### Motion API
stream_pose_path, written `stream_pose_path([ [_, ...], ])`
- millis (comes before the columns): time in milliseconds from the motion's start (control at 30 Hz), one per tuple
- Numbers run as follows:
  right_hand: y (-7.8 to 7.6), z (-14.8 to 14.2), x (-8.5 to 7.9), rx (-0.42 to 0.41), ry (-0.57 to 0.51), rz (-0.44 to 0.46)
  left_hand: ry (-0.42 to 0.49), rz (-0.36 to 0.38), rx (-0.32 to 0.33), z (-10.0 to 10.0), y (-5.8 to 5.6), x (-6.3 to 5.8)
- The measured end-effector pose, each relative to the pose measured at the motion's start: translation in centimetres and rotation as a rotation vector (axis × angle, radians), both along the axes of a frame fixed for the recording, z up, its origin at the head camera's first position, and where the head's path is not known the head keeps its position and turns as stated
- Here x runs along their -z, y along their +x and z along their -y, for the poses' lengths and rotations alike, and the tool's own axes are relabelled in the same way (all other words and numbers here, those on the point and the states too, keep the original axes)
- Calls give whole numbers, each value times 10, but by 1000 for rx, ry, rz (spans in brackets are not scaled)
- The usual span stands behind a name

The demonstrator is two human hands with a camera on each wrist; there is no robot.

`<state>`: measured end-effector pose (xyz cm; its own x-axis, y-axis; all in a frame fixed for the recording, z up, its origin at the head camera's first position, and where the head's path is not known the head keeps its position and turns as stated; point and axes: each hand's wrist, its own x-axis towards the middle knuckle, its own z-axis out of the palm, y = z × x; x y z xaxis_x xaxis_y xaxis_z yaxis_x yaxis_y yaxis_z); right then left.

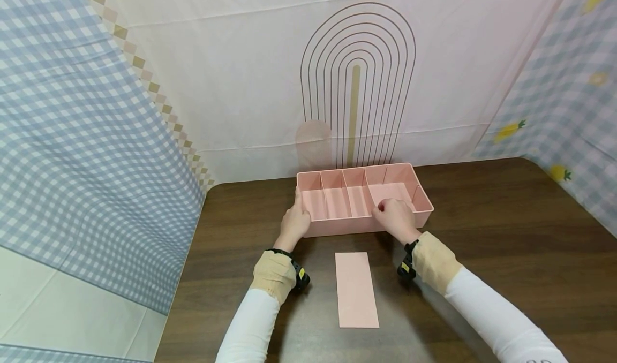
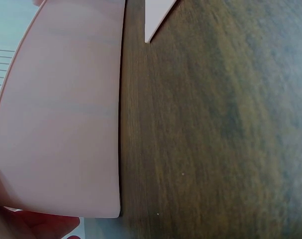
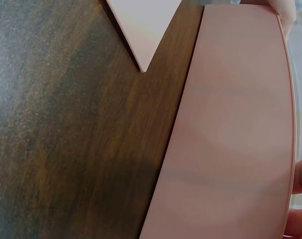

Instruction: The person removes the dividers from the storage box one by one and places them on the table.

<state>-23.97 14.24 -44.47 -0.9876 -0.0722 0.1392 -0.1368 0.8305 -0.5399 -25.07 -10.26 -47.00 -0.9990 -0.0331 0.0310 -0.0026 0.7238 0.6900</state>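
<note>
A pink divided storage box (image 1: 337, 227) stands at the back of the table, split by upright dividers into several compartments. My left hand (image 1: 295, 221) grips its left end, with the fingers along the outer side and the thumb near the front corner. At the front rim, my right hand (image 1: 397, 217) reaches over with curled fingers and pinches the front end of the rightmost full divider (image 1: 369, 190); the exact contact is partly hidden. A loose flat pink panel (image 1: 356, 290) lies on the table in front of the box. The box's front wall (image 3: 230, 129) fills much of the right wrist view.
The dark wooden table (image 1: 501, 218) extends to both sides of the box. A white patterned cloth (image 1: 231, 84) hangs directly behind it. Blue checked cloth (image 1: 96, 138) hangs at the left, with another patterned cloth (image 1: 578, 100) at the right.
</note>
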Motion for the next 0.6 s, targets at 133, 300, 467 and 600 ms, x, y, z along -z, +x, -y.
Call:
stream_pose_path([
  [133, -1, 0, 0, 0, -4, 33, -7, -2, 0, 0, 0, 1],
  [300, -3, 1, -2, 5, 17, 51, -1, 9, -2, 1, 0, 0],
  [467, -4, 2, -3, 12, 35, 66, -3, 13, -1, 0, 0, -1],
  [600, -4, 3, -2, 13, 40, 75, 2, 14, 0, 0, 0, -1],
])
